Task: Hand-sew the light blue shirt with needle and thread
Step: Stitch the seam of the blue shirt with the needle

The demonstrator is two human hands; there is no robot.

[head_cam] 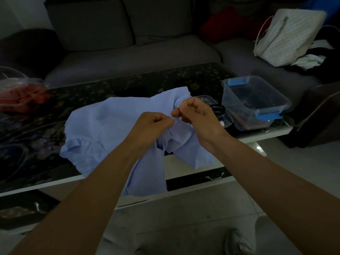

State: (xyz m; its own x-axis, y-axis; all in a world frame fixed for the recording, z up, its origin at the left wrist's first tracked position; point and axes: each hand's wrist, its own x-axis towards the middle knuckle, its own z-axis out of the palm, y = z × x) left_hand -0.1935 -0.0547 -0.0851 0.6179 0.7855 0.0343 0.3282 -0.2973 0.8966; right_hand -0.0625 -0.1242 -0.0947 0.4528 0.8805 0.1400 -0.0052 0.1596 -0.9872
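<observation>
Now the shirt [103, 129] lies half spread on the table [128, 83]. Its far part is flat on the dark top and its near part hangs over the front edge toward our knees. It is thin, soft cloth and light, so we judge it will crease and slip away from the needle if left loose. The best hold is close beside the seam, keeping a small fold tight. Our left hand [156, 122] does this: its fingers are curled and pinch a raised fold of the shirt. Our right hand [196, 113], just beside it, pinches the needle [180, 109] between thumb and forefinger. The needle is stiff and very thin, so probably easy to drop. Its long axis is tilted, from upper right at the fingers down to lower left, toward the pinched fold. The thread we cannot make out in this dim light. Behind the right hand stand a small case [207, 99] and a clear box [257, 102].
</observation>
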